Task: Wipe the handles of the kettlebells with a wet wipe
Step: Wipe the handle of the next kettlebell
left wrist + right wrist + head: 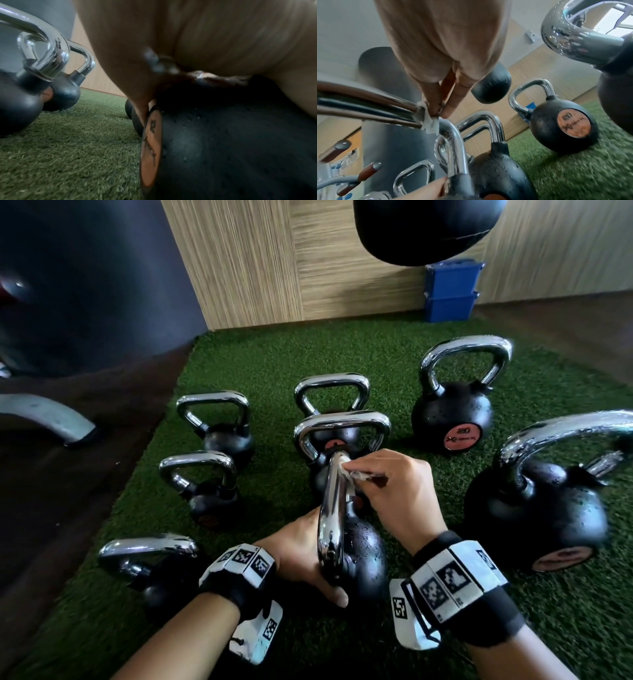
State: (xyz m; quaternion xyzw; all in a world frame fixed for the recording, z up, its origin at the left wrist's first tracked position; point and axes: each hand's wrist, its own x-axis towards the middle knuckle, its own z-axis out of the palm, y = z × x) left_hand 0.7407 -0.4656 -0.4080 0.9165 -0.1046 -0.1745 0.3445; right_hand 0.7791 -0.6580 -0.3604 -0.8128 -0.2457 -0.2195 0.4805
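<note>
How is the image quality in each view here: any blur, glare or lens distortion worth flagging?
Head view: wide-angle bending at the edges, bright glare on the chrome handle, right hand and wet wipe fairly sharp. Left wrist view: the left hand fills the frame out of focus; the turf is soft. Right wrist view: motion blur on the turf, strong distortion, window reflections on the chrome.

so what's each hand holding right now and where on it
The right hand pinches a wet wipe against the far end of the kettlebell handle. The left hand grips that kettlebell at the handle's near base.
</note>
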